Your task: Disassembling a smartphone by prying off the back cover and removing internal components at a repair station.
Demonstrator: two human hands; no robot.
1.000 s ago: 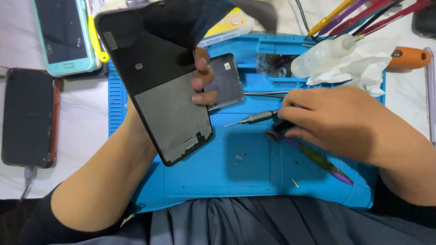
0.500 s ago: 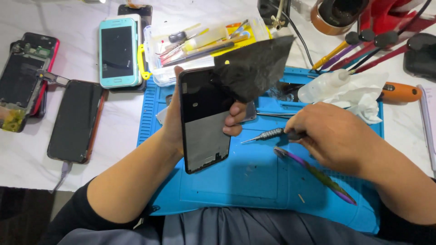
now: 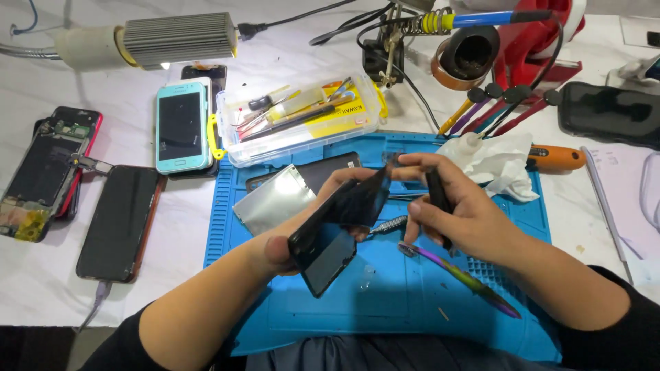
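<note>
Left hand (image 3: pixel 289 251) grips black phone (image 3: pixel 330 237); right hand (image 3: pixel 457 216) hides a dark tool (image 3: pixel 437 196)

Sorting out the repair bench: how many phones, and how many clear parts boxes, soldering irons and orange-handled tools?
Phones: 6 (held, opened, black, light-blue, one behind it, far right)
Clear box: 1
Soldering iron: 1
Orange-handled tool: 1
Total: 9

Clear tool box (image 3: pixel 302 120) w/ teal phone (image 3: pixel 181 127) beside, soldering stand (image 3: pixel 474 51) behind

A blue mat (image 3: pixel 289 312), black phone (image 3: pixel 323 240), white tissue (image 3: pixel 498 165) and orange-handled screwdriver (image 3: pixel 557 158).
</note>
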